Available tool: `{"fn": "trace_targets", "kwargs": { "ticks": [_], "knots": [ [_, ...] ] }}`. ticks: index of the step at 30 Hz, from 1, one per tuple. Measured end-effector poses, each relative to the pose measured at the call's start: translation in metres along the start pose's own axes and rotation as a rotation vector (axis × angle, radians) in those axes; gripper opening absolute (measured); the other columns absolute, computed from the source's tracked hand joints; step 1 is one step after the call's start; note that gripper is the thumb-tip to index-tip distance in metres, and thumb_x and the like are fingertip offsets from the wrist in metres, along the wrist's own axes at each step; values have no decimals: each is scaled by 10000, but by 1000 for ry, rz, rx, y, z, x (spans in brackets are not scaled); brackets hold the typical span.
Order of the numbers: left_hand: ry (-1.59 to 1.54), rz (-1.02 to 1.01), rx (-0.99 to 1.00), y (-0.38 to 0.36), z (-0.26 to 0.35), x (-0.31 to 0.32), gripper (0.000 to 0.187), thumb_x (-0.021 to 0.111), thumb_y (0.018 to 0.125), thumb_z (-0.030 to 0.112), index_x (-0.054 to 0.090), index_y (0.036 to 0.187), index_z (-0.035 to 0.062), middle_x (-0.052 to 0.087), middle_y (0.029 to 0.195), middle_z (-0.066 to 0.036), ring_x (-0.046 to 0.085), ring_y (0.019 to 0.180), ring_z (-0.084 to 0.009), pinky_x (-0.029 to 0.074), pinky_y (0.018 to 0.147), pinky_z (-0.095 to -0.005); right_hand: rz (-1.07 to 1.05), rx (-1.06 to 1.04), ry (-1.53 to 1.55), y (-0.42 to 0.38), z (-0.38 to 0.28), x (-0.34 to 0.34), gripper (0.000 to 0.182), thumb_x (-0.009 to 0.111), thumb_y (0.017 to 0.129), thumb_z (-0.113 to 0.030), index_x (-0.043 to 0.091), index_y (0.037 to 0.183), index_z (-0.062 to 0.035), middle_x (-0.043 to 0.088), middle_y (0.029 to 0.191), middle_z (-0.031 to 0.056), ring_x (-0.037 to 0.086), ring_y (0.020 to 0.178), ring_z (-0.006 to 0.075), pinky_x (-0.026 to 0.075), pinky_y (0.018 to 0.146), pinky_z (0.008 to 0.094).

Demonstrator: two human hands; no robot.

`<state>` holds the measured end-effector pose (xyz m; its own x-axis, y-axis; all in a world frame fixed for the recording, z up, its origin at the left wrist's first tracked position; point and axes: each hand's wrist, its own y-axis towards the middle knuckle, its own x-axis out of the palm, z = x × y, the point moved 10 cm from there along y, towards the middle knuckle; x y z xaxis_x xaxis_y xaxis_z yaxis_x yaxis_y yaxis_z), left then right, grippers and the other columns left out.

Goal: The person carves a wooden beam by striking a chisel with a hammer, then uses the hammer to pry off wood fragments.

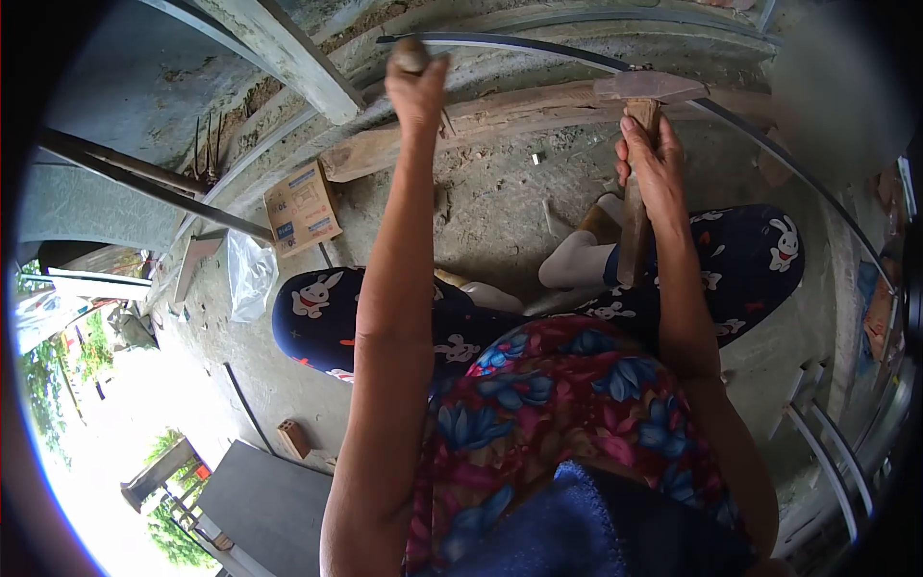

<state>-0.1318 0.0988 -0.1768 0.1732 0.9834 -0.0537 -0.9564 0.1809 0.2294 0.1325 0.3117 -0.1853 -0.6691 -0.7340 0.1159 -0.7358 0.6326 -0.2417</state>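
Observation:
My right hand (654, 163) grips the wooden handle of a hammer (632, 226) just below its metal head, which points up over the floor. My left hand (416, 91) is raised at the upper middle, its fingers closed round a rounded, brownish object (411, 56) blurred by motion; a thin pointed piece shows beside the wrist. Behind both hands runs a long wooden beam (500, 117) on the floor. A dark curved metal strip (538, 45) passes beyond the beam and behind the hammer head.
A cardboard box (302, 208) and a clear plastic bag (250, 274) lie at the left. Metal bars (159, 190) slant in from the left edge. A brick (293, 439) and a grey panel (264, 505) are lower left. More metal strips (822, 462) lie at the lower right.

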Motion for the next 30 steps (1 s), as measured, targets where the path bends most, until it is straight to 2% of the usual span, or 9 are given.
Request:
{"fn": "trace_targets", "kwargs": {
  "ticks": [2,5,8,14,17,20,23,26,30],
  "knots": [
    [-177,245,-27,1,-13,-35,204,700,720,76,540,847,63,571,726,-18,519,593,-125,436,546,-268,-13,14,1,0,2,2,188,609,916,-210,518,973,-56,520,623,3,479,437,76,375,381,224],
    [-304,373,-30,-11,-27,-57,267,692,710,65,516,907,24,546,736,-55,527,614,-136,436,557,-259,-49,51,-18,3,14,8,230,604,919,-255,557,1081,-99,510,655,-10,466,460,68,388,420,221],
    [-374,466,-74,-22,-53,-70,279,701,752,106,496,922,22,527,741,-52,524,605,-137,440,517,-271,-64,76,50,1,13,18,185,608,916,-210,533,990,-58,525,632,6,489,449,80,382,387,224],
    [-449,680,-86,-47,-55,-87,428,750,797,288,468,977,21,516,768,-44,506,586,-134,436,416,-285,-101,73,-15,-1,15,27,198,607,915,-208,545,1025,-55,518,629,9,481,443,83,384,388,226],
    [-399,831,-97,-52,-62,-99,435,768,785,305,488,960,21,532,762,-42,500,561,-132,425,412,-273,-82,87,-74,2,21,26,201,609,913,-207,545,1031,-58,520,630,9,473,434,83,382,387,225],
    [-420,909,-79,-51,-58,-114,336,740,814,233,508,919,15,553,762,-36,496,547,-115,422,413,-262,-68,103,-96,4,28,28,202,612,910,-206,546,1034,-61,521,631,9,466,426,83,380,384,224],
    [-276,1000,80,-50,-77,-135,227,697,840,159,523,862,14,559,718,-25,480,515,-97,407,411,-250,-85,99,-132,5,29,36,210,618,905,-206,544,1044,-67,522,631,8,462,424,82,379,383,224],
    [-411,1044,-26,-60,-91,-129,170,658,846,106,518,819,14,548,680,-10,464,499,-88,388,422,-253,-107,114,-169,2,27,47,219,621,902,-205,540,1053,-68,523,631,8,459,422,82,379,384,225],
    [-454,1057,-30,-72,-103,-136,168,598,828,45,466,727,29,521,603,-9,436,474,-81,375,423,-264,-171,96,-232,0,23,66,247,622,901,-205,538,1079,-56,528,639,13,466,429,82,376,385,226]
  ]
}}
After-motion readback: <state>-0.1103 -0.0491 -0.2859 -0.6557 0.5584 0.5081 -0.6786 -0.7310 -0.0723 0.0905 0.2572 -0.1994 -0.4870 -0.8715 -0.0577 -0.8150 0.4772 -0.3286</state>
